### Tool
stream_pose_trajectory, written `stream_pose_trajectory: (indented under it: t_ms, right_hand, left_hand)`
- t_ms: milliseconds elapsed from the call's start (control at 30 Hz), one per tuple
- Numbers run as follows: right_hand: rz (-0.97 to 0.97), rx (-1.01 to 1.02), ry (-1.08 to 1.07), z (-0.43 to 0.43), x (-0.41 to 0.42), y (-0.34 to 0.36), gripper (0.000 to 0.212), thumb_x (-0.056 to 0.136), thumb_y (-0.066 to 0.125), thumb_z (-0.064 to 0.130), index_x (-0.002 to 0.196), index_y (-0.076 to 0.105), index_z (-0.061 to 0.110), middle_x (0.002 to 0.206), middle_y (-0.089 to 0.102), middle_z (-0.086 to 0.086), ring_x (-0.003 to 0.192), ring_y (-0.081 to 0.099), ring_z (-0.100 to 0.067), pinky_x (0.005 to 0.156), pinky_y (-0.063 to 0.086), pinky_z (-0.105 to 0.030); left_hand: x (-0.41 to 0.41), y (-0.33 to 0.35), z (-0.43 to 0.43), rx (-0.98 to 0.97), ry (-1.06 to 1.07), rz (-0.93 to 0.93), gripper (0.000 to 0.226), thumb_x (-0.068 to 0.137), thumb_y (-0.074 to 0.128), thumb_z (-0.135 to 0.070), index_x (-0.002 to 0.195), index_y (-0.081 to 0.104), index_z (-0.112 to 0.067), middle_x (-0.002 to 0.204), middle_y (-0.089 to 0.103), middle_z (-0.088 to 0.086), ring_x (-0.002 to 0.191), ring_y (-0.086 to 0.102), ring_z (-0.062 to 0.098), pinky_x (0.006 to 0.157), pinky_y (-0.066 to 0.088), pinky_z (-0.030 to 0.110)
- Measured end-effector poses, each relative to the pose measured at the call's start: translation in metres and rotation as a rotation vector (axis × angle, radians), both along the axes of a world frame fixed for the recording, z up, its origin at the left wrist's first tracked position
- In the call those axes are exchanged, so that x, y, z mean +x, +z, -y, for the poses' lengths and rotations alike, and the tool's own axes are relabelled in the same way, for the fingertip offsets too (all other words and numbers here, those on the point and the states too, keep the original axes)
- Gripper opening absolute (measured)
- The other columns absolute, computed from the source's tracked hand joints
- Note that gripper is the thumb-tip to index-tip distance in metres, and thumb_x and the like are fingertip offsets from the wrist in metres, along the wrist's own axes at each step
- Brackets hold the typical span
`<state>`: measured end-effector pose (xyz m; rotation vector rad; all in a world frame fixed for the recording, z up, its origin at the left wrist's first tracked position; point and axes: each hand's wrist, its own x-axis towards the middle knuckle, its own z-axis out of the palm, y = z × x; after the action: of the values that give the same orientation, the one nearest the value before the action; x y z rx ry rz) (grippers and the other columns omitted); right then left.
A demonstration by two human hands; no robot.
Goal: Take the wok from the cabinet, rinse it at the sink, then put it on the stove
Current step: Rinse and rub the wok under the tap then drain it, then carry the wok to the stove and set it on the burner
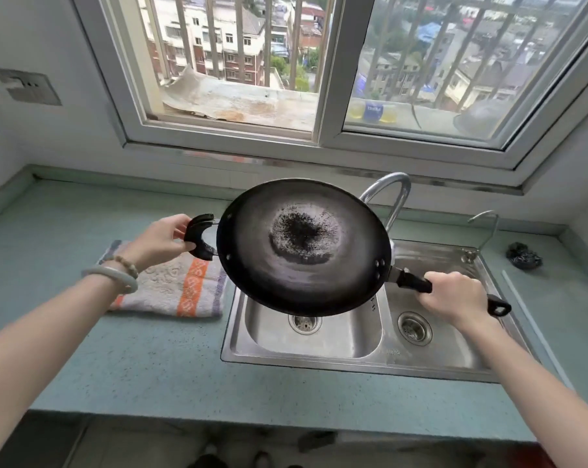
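Teal speckled surface (151, 359) runs under everything, and at its left a folded striped towel (171, 285) lies just beside the sink (319, 361). Above the towel our left hand (164, 239) pinches the wok's black loop handle (200, 236), thumb on the near side and fingers (179, 220) curled over the outer edge. The wok (302, 246) hangs in the air between both hands, tilted so its inside faces us, over the left basin (340, 336) and in front of the curved faucet (387, 197). Its bowl holds no water that we can see, only a rough charred patch ringed with pale grey. A drain strainer (305, 323) sits in the left basin and another in the right basin (454, 349); no water runs from the spout. Our right hand (454, 295) is wrapped round the long handle (414, 283), fingers closed about it. We judge the cabinet step done and the rinse about to start: next, one hand must let go for the tap while the other carries the wok alone. Farther right stand a small second tap (485, 228) and a dark crumpled wad (524, 255).
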<state>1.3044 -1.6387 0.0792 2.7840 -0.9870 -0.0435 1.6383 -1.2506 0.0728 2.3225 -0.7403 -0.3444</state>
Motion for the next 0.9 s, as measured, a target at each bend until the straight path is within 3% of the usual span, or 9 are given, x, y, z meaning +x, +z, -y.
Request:
stream_pose_trajectory:
  t_ms: [133,367,467,567,700,800,900]
  right_hand:
    - [0.029,0.084,0.109,-0.010,0.042,0.023,0.023,0.077,0.058,0.037,0.063,0.046,0.024,0.069,0.059,-0.007,0.084,0.065,-0.031,0.062,0.036,-0.032]
    - [-0.002,0.149,0.414,-0.081,0.118,0.044,0.014,0.072,0.062,0.032,0.067,0.056,0.020,0.066,0.055,-0.003,0.066,0.047,-0.030,0.059,0.036,-0.031]
    - [-0.080,0.132,0.579,-0.134,0.145,0.036,0.017,0.076,0.060,0.038,0.064,0.052,0.027,0.072,0.058,-0.004,0.070,0.053,-0.031,0.061,0.036,-0.030]
    - [-0.153,0.149,0.736,-0.201,0.169,0.022,0.009,0.075,0.059,0.038,0.075,0.060,0.029,0.075,0.062,0.002,0.078,0.062,-0.028,0.062,0.039,-0.029]
    - [-0.268,0.142,0.944,-0.311,0.187,0.009,0.017,0.069,0.055,0.041,0.075,0.057,0.026,0.075,0.052,0.001,0.087,0.065,-0.026,0.061,0.038,-0.026]
    - [-0.305,0.144,1.068,-0.397,0.189,0.003,0.024,0.069,0.057,0.035,0.086,0.065,0.021,0.072,0.052,0.003,0.084,0.065,-0.026,0.057,0.041,-0.025]
    - [-0.342,0.175,1.208,-0.486,0.184,-0.005,0.016,0.066,0.058,0.035,0.076,0.062,0.023,0.067,0.054,0.004,0.074,0.063,-0.024,0.057,0.047,-0.027]
  left_hand:
    - [0.008,0.041,-0.045,-0.002,0.059,-0.037,0.025,0.082,0.065,0.000,0.104,0.058,-0.009,0.095,0.065,0.009,0.088,0.063,0.023,0.077,0.048,0.029]
    - [-0.014,0.061,-0.177,-0.182,0.381,-0.142,0.021,0.086,0.065,-0.004,0.103,0.058,-0.013,0.092,0.064,0.009,0.081,0.060,0.018,0.069,0.050,0.015]
    - [-0.042,0.041,-0.255,-0.340,0.587,-0.256,0.025,0.082,0.070,-0.009,0.104,0.058,-0.010,0.100,0.063,0.013,0.090,0.063,0.023,0.076,0.057,0.025]
    - [-0.090,0.023,-0.339,-0.470,0.796,-0.340,0.029,0.089,0.060,-0.004,0.116,0.051,0.001,0.106,0.058,0.019,0.087,0.062,0.023,0.070,0.058,0.023]
    - [-0.178,0.006,-0.446,-0.555,1.018,-0.384,0.022,0.090,0.058,-0.003,0.112,0.055,0.001,0.099,0.063,0.019,0.078,0.067,0.018,0.071,0.058,0.025]
    - [-0.251,0.002,-0.519,-0.596,1.170,-0.367,0.017,0.089,0.058,-0.001,0.107,0.058,0.000,0.095,0.067,0.017,0.076,0.068,0.020,0.064,0.059,0.024]
    - [-0.329,0.003,-0.587,-0.616,1.293,-0.336,0.014,0.090,0.057,-0.002,0.103,0.059,0.000,0.093,0.066,0.016,0.065,0.070,0.013,0.061,0.057,0.020]
